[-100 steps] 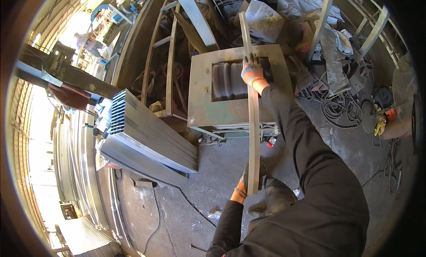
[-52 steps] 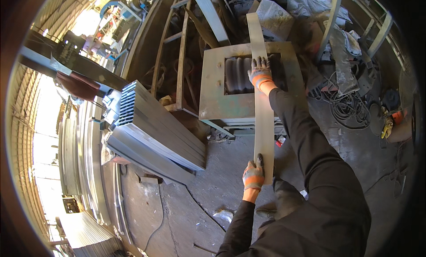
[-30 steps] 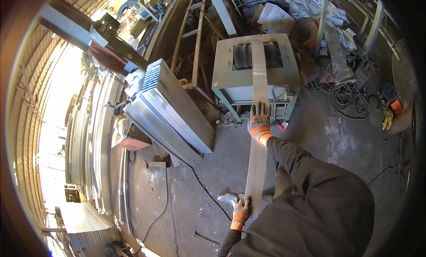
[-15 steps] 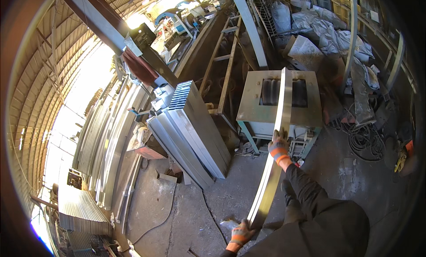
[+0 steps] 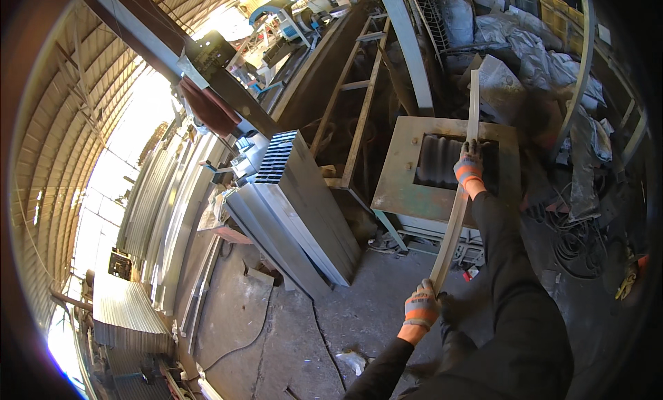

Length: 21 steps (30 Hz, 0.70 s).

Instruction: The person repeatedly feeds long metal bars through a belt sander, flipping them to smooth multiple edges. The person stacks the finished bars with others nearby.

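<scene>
While my left hand [image 5: 421, 308], in a grey-and-orange glove, is closed on the near end of a long metal strip [image 5: 453, 224], my right hand [image 5: 469, 167], gloved alike, lies over the strip farther along; whether its fingers wrap the underside I cannot tell. I hold my hands well apart. The strip runs over the front edge of a box-shaped machine [image 5: 395, 182], crosses the right part of the opening in its top, where a dark ridged surface [image 5: 438, 158] shows, and reaches past the back edge. Its near end is in front of the machine. Left of the machine's front left corner is a stack of grey metal lengths [image 5: 318, 213]; a ladder-like frame [image 5: 356, 85] stretches beyond the left edge.
</scene>
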Available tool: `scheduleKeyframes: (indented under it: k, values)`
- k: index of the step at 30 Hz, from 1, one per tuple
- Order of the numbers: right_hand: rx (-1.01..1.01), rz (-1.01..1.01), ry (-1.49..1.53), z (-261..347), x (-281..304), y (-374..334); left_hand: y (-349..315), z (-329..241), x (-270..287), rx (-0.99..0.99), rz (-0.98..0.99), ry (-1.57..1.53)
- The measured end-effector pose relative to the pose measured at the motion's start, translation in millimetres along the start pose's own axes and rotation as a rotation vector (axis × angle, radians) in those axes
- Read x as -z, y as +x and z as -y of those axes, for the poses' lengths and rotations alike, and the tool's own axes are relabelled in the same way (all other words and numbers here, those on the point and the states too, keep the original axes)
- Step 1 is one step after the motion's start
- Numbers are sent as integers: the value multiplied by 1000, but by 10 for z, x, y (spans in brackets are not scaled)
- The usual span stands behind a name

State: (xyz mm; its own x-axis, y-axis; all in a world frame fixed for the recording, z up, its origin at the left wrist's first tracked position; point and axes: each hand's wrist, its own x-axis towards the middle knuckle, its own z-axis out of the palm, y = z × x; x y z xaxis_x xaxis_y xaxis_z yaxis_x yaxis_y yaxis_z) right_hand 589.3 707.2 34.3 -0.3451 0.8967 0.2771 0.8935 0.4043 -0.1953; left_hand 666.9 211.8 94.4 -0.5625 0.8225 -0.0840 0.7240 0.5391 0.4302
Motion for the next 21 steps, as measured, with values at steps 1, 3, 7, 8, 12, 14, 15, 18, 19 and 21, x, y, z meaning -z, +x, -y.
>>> scheduleKeyframes:
  k: [1, 3, 7, 8, 12, 14, 15, 18, 19, 21]
  values:
    - [28, -81, -1, 44, 58, -131, -103, 38, -10, -10, 34, -20]
    - [-16, -87, 8, 161, 204, -488, -407, 164, 23, -13, -9, -54]
    - [3, -58, 62, 333, 387, -1363, -1286, 467, 208, 24, -1, -32]
    - [18, -61, 22, 366, 395, -1608, -1548, 531, 246, 31, 13, -19]
    - [352, 257, -719, 550, 509, -2618, -2703, 819, 320, 62, 15, -54]
    - [20, 152, 8, 658, 707, -3326, -3300, 1017, 303, 69, 16, -65]
    - [20, 121, 145, 691, 836, -3639, -3584, 1150, 275, 76, 56, -68]
    - [25, 106, 176, 829, 1250, -4525, -4374, 1633, 113, 117, 130, -3]
    - [26, 145, 193, 870, 1378, -4775, -4596, 1793, 27, 148, 153, -26]
    - [33, 165, 193, 964, 1570, -5197, -4990, 2202, -81, 98, 226, -93]
